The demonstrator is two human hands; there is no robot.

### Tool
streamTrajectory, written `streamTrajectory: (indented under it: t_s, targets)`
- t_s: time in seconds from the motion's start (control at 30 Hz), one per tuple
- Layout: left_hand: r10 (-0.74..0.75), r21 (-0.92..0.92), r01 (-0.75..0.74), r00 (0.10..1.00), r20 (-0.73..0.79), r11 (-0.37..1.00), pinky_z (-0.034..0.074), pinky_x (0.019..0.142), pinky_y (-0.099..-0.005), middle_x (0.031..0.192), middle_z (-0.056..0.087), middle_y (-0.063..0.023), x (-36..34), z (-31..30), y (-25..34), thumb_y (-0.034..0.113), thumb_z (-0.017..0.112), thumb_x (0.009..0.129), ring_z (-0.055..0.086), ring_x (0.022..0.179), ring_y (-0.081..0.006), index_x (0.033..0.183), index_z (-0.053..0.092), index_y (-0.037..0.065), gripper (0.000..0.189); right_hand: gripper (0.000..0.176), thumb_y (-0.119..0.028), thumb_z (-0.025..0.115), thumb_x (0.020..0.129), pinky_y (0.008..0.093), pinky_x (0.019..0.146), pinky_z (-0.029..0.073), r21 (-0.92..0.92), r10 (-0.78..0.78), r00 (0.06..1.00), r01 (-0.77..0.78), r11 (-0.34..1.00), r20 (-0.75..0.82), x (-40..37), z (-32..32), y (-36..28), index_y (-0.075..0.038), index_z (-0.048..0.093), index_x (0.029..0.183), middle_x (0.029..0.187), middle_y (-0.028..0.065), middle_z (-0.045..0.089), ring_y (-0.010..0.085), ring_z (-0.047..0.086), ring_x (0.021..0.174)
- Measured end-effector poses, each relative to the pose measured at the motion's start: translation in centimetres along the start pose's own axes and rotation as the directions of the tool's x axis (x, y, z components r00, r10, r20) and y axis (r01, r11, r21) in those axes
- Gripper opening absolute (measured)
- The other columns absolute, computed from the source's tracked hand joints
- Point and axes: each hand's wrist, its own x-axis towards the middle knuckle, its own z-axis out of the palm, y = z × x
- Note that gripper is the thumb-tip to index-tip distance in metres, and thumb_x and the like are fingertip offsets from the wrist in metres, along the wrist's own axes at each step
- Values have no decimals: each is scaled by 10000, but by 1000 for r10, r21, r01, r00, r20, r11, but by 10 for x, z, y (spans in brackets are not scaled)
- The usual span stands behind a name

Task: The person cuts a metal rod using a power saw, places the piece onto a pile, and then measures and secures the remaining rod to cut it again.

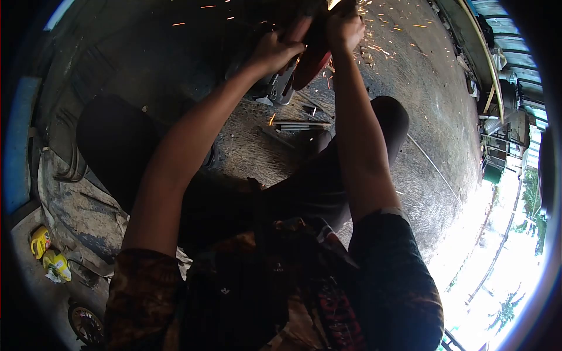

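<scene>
Head view, looking down past the person's own chest. Both bare arms stretch out ahead to a grinder (282,83) held low over the concrete floor (410,76).

The left hand (274,50) is curled shut around the grey body of the tool, fingers wrapped over the top. The right hand (345,26) is balled into a tight fist just beside it, right at the upper end of the tool above the red guard (313,58). It is gripping there, but the part inside the fist is hidden. The two hands sit close together with the guard between them.

Orange sparks (380,47) scatter across the floor around the hands, most of them off to the right, with a few streaks out to the left. The cutting end runs off the top edge of the picture, so the contact point can't be made out.

Just below the grinder, between the person's dark-trousered knees, a small bundle of metal bars (300,124) lies flat on the floor. A long thin rod (433,167) lies well off to the right.

At far left, near the edge, sit some yellow containers (44,243), and below them a small wheel (85,322). Bright daylight floods in at lower right.
</scene>
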Motion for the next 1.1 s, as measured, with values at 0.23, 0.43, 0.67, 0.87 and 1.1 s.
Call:
streamTrajectory:
  t_s: [0.23, 0.43, 0.67, 0.87, 1.1]
  targets:
    - [-7, 65, 6, 1000, 13, 998, 491, 494, -321, 689, 644, -94, -6, -3, 11, 350, 723, 743, 620, 544, -163, 992, 651, -6, 440, 519, -486, 514, 930, 522, 650, 494, -172, -99, 991, 83, 982, -86, 3, 7, 4, -210, 513, 1370, 871, 235, 674, 450, 642, 763]
    - [-45, 27, 44, 999, 25, 999, 477, 465, -320, 664, 630, -79, -7, -2, 10, 338, 711, 769, 596, 502, -154, 993, 642, -7, 417, 587, -489, 555, 908, 514, 632, 495, -68, -131, 986, 125, 990, -102, -3, 3, 0, -186, 471, 1403, 855, 234, 673, 425, 646, 737]
    - [-52, -36, 53, 998, 17, 998, 446, 418, -302, 625, 610, -68, -8, -1, 6, 297, 713, 779, 558, 435, -140, 961, 631, -7, 364, 514, -391, 544, 943, 484, 620, 494, -40, -44, 999, 43, 998, -20, -5, -3, -6, -164, 478, 1399, 839, 236, 671, 396, 650, 715]
    - [-71, -47, 72, 997, 21, 996, 449, 430, -300, 636, 619, -77, -24, -1, -2, 290, 717, 774, 573, 462, -132, 1000, 636, -15, 389, 545, -237, 522, 939, 488, 709, 501, -33, -378, 902, 379, 925, -208, -20, 22, 31, -175, 380, 1462, 1056, 249, 643, 383, 642, 872]
    - [-109, -16, 110, 994, 9, 994, 488, 510, -309, 666, 644, -88, -36, 1, -18, 322, 716, 753, 612, 533, -144, 998, 654, -4, 413, 673, -121, 528, 890, 503, 772, 503, -39, -252, 963, 249, 968, -91, -45, 10, 19, -216, 283, 1510, 1115, 275, 582, 464, 599, 961]
